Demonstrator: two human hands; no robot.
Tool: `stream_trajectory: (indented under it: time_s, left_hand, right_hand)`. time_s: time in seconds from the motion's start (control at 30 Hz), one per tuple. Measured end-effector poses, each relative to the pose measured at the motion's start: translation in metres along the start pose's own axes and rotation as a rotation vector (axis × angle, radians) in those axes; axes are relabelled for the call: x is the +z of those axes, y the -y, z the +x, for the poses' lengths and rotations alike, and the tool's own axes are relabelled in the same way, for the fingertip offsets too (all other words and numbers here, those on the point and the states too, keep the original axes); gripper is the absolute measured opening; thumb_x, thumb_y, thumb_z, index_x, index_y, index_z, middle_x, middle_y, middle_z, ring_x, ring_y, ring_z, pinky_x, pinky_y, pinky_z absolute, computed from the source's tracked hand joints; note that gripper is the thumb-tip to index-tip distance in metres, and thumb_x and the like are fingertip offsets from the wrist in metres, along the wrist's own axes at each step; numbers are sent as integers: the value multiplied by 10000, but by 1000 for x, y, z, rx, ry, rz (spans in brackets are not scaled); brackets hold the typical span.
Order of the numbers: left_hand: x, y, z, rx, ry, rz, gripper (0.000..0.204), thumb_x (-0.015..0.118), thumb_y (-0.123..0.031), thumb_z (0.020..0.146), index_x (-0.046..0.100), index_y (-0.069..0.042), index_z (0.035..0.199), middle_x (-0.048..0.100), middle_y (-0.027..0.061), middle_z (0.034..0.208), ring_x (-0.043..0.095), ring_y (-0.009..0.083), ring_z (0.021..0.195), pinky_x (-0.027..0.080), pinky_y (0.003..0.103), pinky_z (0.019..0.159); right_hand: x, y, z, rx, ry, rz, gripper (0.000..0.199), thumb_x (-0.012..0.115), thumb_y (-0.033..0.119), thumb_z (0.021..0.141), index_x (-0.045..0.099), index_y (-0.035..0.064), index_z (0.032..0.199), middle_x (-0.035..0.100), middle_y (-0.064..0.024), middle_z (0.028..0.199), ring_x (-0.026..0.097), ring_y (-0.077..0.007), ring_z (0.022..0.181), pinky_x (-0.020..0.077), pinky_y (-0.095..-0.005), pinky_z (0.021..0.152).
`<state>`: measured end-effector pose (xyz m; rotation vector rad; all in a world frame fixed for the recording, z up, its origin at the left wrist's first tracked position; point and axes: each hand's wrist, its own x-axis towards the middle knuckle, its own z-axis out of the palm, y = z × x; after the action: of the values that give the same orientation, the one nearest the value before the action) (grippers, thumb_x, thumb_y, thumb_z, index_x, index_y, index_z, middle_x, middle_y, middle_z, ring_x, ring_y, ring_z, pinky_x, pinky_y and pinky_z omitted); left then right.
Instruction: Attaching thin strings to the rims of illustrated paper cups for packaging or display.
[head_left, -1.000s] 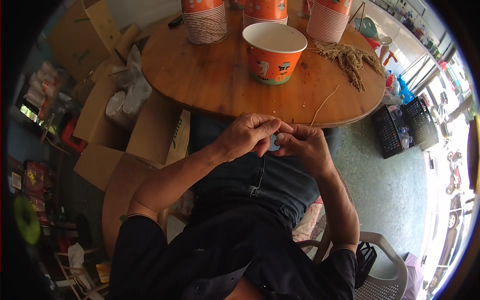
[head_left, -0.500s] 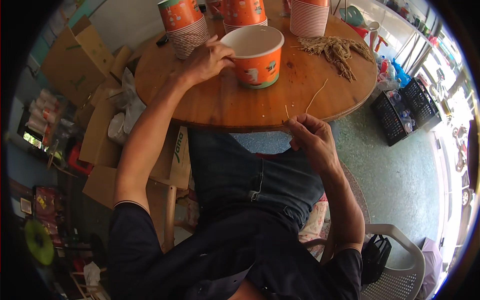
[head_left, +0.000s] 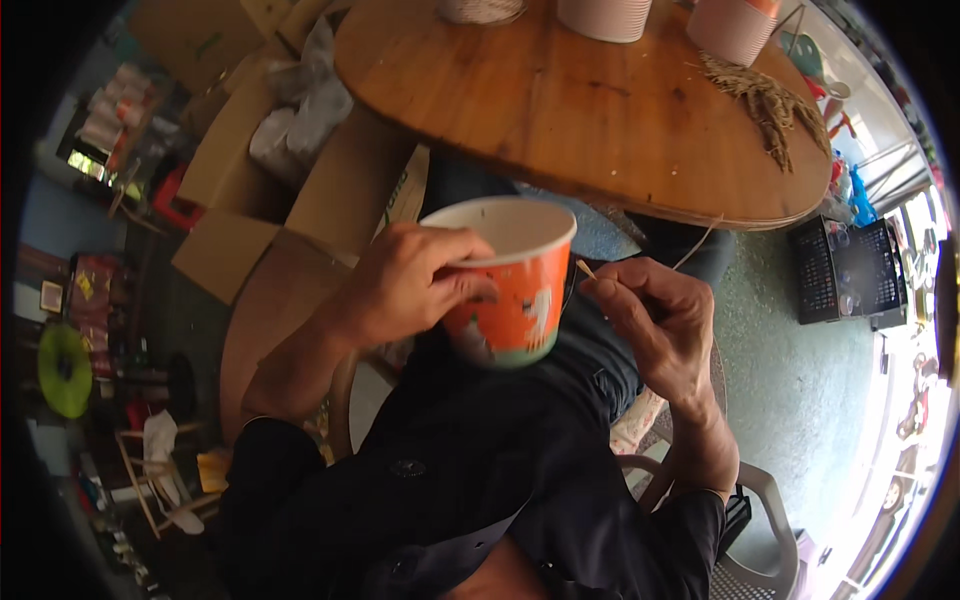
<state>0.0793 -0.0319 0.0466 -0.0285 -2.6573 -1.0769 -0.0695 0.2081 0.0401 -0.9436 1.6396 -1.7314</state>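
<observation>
My left hand (head_left: 415, 278) grips an orange and white paper tub (head_left: 512, 285) by its rim and side, holding it over my lap below the round wooden table (head_left: 560, 110). My right hand (head_left: 655, 320) is just right of the tub, fingers pinched on a thin pale straw strand (head_left: 585, 270) whose end points at the tub's side. A longer piece of strand (head_left: 700, 242) trails up toward the table edge.
On the table lie a bundle of dry straw (head_left: 770, 100) and several paper tubs (head_left: 610, 15) at the far edge. Cardboard boxes (head_left: 260, 170) stand at the left. A black crate (head_left: 850, 270) sits on the floor at the right. A plastic chair (head_left: 760, 520) is under me.
My left hand has lifted the tub off the table and brought it down to my lap. My right hand stays near the table edge, still pinching the strand.
</observation>
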Motion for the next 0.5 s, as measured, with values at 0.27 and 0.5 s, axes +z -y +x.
stream_trajectory:
  time_s: [0.27,0.5]
  left_hand:
    - [36,49,-11,-123,4,-157,223,818,-108,903,695,-7,1059,773,136,911,772,246,843,588,353,739]
    - [39,46,-10,-342,91,-348,348,718,23,962,630,10,1299,787,123,1002,764,168,975,618,317,876]
  right_hand:
    - [21,-49,23,70,11,-248,158,756,116,965,770,-41,964,604,-4,628,475,-22,592,370,-248,522]
    - [34,-59,17,-136,31,-556,124,778,76,911,779,-37,962,734,-137,728,669,-130,550,487,-277,513]
